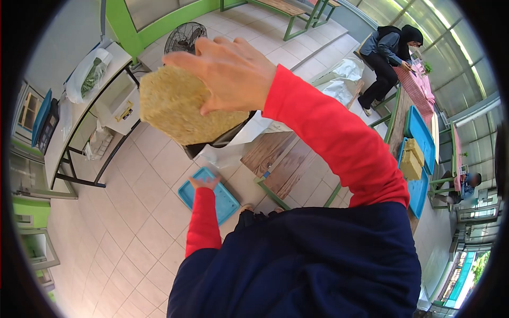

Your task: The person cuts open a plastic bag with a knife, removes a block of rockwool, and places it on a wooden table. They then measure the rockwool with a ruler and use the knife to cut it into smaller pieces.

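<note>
Close to the camera, my right hand point(225, 74) grips a tan, fibrous rockwool block point(177, 108), fingers over its top and thumb on the near face. Behind the block a black tray-like edge point(220, 142) shows in part. My left hand point(204, 182) is lower down, its fingers spread and slightly blurred, overlapping a light blue plastic tray point(227, 204). Clear plastic sheeting point(225, 155) lies between that tray and the wooden bench top point(270, 159).
To the right, a long table carries blue trays point(419, 193) and more tan blocks point(411, 160). A seated person point(387, 53) works at a checked tablecloth point(416, 85). At left stands a white table point(106, 69) with a bagged green plant point(93, 77). A black fan point(183, 37) stands behind.
</note>
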A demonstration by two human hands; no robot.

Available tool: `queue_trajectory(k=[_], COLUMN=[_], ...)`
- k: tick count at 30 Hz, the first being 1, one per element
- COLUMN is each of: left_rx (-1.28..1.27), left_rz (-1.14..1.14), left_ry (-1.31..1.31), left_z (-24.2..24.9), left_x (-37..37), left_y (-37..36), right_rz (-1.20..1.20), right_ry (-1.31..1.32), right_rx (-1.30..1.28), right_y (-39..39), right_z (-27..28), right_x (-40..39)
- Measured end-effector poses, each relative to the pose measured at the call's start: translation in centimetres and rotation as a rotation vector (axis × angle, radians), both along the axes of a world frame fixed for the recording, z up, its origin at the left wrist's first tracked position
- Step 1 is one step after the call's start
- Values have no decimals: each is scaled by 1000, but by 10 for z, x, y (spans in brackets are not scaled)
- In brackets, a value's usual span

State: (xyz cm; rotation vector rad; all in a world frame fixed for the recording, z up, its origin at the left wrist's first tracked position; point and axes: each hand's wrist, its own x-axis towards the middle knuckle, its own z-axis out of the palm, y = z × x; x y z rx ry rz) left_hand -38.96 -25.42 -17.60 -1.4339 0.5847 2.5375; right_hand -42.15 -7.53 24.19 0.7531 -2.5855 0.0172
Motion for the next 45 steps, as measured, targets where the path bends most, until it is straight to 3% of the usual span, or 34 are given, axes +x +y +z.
queue_trajectory(k=[4,7,9,11,13,17,18,19,22,24,29,31,33,34,36,37,39,40,42,45], left_rx=[797,753,910,830,665,355,286,215,56,170,160,163,160,155,147,173,183,202,227,215], left_rz=[199,182,459,391,302,78,12,-15,-141,-235,-348,-404,-442,-438,-445,-452,-471,-445,-427,-367], left_ry=[-435,-220,-314,-238,-61,303,397,391,455,510,595,624,657,663,678,707,752,755,760,709], left_z=[4,50,68,60,42,9,6,17,67,71,102,113,127,133,137,128,125,123,123,135], left_x=[30,38,31,30,32,38,39,42,52,52,77,90,110,121,143,120,140,151,170,203], left_y=[50,110,132,134,135,138,139,135,115,104,100,102,108,113,119,104,105,103,109,111], right_rz=[-101,-192,-174,-168,-381,-613,-661,-709,-910,-1029,-1018,-985,-735,-733,-1290,-1300,-1843,-1847,-1963,-1884], right_ry=[7,86,86,92,32,140,91,50,50,45,105,166,290,308,452,462,140,135,-109,-91], right_rx=[-129,-208,-254,-298,-365,-402,-583,-768,-869,-938,-1405,-1419,-2102,-2110,-1889,-1891,-1014,-1033,-767,-774], right_y=[-8,6,28,55,80,139,152,162,178,187,198,216,233,240,252,242,255,250,231,220], right_z=[39,65,86,98,101,61,51,40,9,-17,-78,-114,-135,-145,-168,-195,-245,-254,-269,-274], right_x=[19,46,69,97,130,201,225,249,321,370,473,511,550,571,616,606,651,664,678,678])
